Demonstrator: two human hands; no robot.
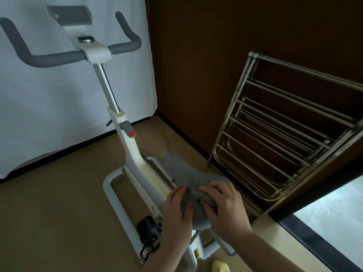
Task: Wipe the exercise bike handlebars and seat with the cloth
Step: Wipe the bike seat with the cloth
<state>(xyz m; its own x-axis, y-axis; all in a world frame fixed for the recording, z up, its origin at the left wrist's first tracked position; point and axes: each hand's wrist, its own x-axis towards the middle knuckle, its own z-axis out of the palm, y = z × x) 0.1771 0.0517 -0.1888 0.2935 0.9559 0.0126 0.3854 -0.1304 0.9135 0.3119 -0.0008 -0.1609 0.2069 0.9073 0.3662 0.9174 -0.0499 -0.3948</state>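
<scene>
Both hands, left hand and right hand, press flat on the grey seat at five o'clock, probably bunching a cloth. Seat step underway; handlebars wait at eleven o'clock.

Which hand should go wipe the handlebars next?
Probably the left hand. The handlebars are up on its side. But both hands press on the grey cloth over the seat, so either could carry it.

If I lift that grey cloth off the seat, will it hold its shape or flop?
Probably flop: the cloth is bunched into creases under both hands and drapes over the seat. It looks thin, so likely light.
</scene>
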